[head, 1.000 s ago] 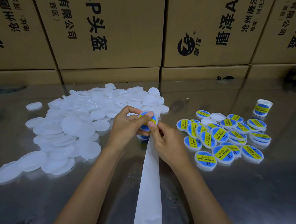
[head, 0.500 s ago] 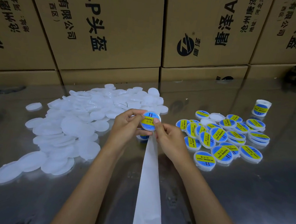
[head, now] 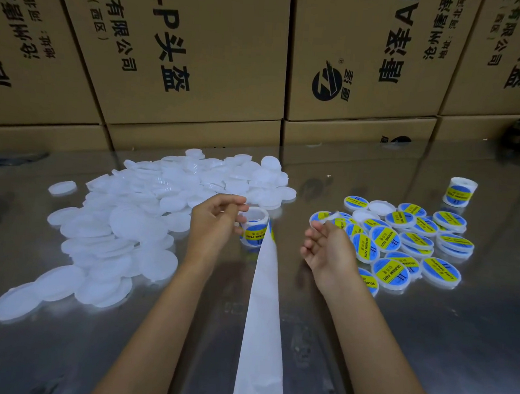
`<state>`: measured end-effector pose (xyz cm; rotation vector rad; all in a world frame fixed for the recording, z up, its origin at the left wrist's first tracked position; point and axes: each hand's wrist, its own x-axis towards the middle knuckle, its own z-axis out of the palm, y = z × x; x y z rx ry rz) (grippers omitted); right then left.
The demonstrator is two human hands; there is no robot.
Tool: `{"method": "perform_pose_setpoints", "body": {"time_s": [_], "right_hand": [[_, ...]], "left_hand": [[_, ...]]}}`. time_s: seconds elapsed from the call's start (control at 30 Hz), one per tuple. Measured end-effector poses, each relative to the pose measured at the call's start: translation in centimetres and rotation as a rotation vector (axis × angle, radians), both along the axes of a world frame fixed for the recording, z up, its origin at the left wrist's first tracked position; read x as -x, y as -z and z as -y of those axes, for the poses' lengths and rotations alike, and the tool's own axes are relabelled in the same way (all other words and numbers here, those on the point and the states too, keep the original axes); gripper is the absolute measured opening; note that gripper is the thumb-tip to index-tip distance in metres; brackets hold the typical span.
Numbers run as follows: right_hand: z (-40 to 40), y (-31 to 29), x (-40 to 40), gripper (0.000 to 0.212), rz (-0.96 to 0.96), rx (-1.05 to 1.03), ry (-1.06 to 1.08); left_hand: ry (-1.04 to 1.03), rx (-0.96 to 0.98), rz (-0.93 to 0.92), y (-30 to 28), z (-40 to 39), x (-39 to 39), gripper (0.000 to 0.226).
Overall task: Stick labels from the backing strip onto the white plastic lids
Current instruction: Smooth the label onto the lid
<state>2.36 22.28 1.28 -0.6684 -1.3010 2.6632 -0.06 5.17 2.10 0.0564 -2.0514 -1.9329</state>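
Hands (head: 217, 221): 2, centre of frame. Label rolls: 2, one at centre (head: 254, 229), one at upper right (head: 459, 192). Backing strip (head: 263, 320): 1, running from the centre roll to the bottom edge. Labelled lids (head: 386, 238): about 20, clustered at right. Plain lids (head: 146, 219): too many and too overlapped to count, heaped at left. Cartons (head: 182, 53): at least 4 along the top.

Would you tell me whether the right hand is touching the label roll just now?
Apart. The head view shows bare table between the right hand and the label roll, with the backing strip lying between them.
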Motion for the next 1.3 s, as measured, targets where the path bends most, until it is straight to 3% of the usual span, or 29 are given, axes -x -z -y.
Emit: {"method": "perform_pose_setpoints", "body": {"time_s": [0.23,0.3,0.37,0.47,0.57,0.67,0.87,0.97,1.13,1.3], "right_hand": [[0.0,-0.1,-0.1,0.018,-0.018,0.022,-0.002],[0.2,0.0,-0.1,0.021,-0.027,-0.038,-0.021],[0.3,0.1,-0.1,0.022,-0.034,-0.079,-0.041],[0.5,0.1,-0.1,0.021,-0.042,-0.119,-0.056],[0.6,0.1,0.0,0.021,-0.039,-0.16,-0.065],[0.7,0.2,0.1,0.023,-0.037,-0.195,-0.078],[1.0,0.2,0.2,0.024,-0.036,-0.275,-0.111],[1.2,0.3,0.0,0.017,-0.039,-0.365,-0.109],[2.2,0.7,0.0,0.005,-0.24,-0.679,-0.011],[3.4,0.9,-0.5,0.009,-0.455,-0.859,-0.042]], "left_hand": [[-0.191,-0.025,0.004,0.1,1.7,0.5,0.029],[-0.334,0.145,-0.004,0.4,2.9,0.7,0.026],[-0.438,0.472,-0.006,0.9,4.3,0.7,0.024],[-0.424,0.941,0.113,2.2,5.8,1.1,0.035],[-0.372,1.148,0.209,2.9,6.0,1.3,0.026],[-0.354,1.189,0.165,2.8,5.8,1.4,0.021],[-0.363,1.079,0.095,2.3,5.3,1.2,0.024],[-0.333,0.723,0.028,1.2,4.4,0.7,0.019],[0.033,-0.234,0.139,-0.8,3.7,0.1,0.013],[0.383,-0.344,0.161,-1.7,2.6,-0.5,0.022]]}}
